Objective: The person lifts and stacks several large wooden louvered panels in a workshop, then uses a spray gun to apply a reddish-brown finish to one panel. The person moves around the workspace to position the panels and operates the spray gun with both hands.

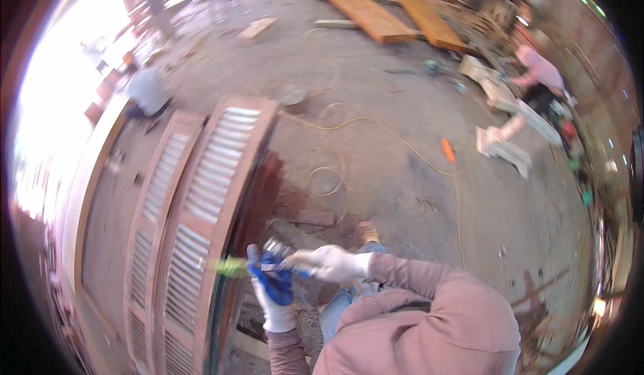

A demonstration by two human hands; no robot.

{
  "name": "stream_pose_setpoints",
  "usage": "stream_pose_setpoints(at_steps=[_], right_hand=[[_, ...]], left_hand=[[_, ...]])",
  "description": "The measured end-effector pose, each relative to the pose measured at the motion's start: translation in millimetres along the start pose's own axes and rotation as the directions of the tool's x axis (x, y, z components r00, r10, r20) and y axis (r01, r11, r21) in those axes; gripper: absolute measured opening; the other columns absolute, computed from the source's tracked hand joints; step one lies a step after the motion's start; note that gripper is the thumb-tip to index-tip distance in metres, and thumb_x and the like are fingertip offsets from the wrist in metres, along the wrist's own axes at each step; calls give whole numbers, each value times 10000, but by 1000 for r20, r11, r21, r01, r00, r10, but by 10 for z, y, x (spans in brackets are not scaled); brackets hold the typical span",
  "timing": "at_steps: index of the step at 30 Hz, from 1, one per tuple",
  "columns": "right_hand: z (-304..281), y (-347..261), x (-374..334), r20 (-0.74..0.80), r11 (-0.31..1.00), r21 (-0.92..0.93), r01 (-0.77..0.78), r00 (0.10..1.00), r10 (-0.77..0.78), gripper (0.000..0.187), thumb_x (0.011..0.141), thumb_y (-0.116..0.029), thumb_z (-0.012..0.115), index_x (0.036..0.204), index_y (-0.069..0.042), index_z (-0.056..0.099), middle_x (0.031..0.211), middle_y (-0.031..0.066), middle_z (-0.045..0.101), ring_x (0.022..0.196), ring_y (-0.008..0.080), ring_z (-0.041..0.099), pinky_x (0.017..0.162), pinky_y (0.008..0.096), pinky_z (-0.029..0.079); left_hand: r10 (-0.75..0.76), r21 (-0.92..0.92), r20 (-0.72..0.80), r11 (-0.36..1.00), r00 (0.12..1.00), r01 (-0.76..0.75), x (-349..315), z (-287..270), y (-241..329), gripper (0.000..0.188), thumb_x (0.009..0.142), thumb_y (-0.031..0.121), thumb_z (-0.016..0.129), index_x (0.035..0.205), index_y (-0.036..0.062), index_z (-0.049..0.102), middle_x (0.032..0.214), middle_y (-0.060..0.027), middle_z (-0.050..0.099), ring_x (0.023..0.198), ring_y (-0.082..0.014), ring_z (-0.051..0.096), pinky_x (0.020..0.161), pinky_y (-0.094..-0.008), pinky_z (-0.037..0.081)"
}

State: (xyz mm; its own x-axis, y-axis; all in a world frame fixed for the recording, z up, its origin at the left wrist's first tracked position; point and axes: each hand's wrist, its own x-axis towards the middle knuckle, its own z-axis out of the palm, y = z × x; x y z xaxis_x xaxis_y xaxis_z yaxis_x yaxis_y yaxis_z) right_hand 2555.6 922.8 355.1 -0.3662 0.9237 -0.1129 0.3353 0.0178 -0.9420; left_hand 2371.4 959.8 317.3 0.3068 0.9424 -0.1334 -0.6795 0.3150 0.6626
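2 slatted panels [200, 223] — matt wood; gloves [329, 263] — cloth; silvery tool [276, 247] likely metal, blurred.

Green tool [230, 266], perhaps a brush

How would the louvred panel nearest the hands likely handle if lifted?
The louvred panel should stay fairly stiff, given its solid-looking frame. It would probably be unwieldy, being long and narrow. Its thin slats might be fragile if gripped.

A long-sleeved mauve jacket [422, 325] is showing; beyond its cuffs, a white-and-blue left glove [274, 286] and white right glove [330, 263] are emerging, blue jeans [331, 318] appearing beside it.
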Motion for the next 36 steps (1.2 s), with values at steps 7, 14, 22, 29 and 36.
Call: stream_pose_setpoints(at_steps=[7, 14, 22, 29, 36], right_hand=[[103, -160, -248, -29, 948, -99, 301, 952, -305, 273, 1007, -237, 559, 1223, -74, 598, 1149, 141, 543, 1033, 356, 592, 870, 434, 479], [-641, -420, -329, -81, 889, 331, 315, 949, -306, 196, 1000, -176, 609, 1092, -7, 644, 900, 74, 684, 851, 142, 617, 805, 332, 504], [-1303, -259, -101, -271, 619, 745, 249, 961, -60, 299, 999, -329, 638, 1104, -66, 543, 867, -15, 557, 808, 31, 510, 679, 218, 451], [-1373, -275, -104, -275, 645, 656, 392, 920, -279, 303, 944, -171, 614, 1190, -9, 545, 1002, 13, 574, 936, 56, 513, 835, 246, 471], [-2003, -311, -415, -320, 713, 525, 465, 884, -341, 185, 1042, -136, 546, 1022, -1, 670, 870, -25, 651, 765, 33, 541, 670, 215, 466]], left_hand=[[83, 113, -352, 993, 932, -45, -187, 727, 256, 442, 1078, 234, 445, 1475, 40, 420, 733, 54, 446, 550, -39, 425, 504, -185, 416], [330, 524, -327, 843, 886, -121, -222, 334, 299, 436, 1080, 359, 449, 1288, -10, 551, 708, 62, 441, 550, -36, 393, 480, -214, 349], [-28, 928, 370, 68, 929, -367, -459, 918, -46, 225, 970, 118, 506, 1080, -2, 661, 798, -121, 680, 554, -213, 540, 530, -323, 408], [204, 907, 409, 19, 890, -421, -348, 1463, -343, 788, 905, 55, 633, 1570, 29, 211, 1403, -259, 518, 1148, -377, 626, 874, -421, 509], [366, 903, 118, 346, 923, -253, -450, 1624, -399, 615, 935, -27, 549, 1513, 33, 347, 1267, -92, 572, 800, -77, 488, 703, -215, 449]])
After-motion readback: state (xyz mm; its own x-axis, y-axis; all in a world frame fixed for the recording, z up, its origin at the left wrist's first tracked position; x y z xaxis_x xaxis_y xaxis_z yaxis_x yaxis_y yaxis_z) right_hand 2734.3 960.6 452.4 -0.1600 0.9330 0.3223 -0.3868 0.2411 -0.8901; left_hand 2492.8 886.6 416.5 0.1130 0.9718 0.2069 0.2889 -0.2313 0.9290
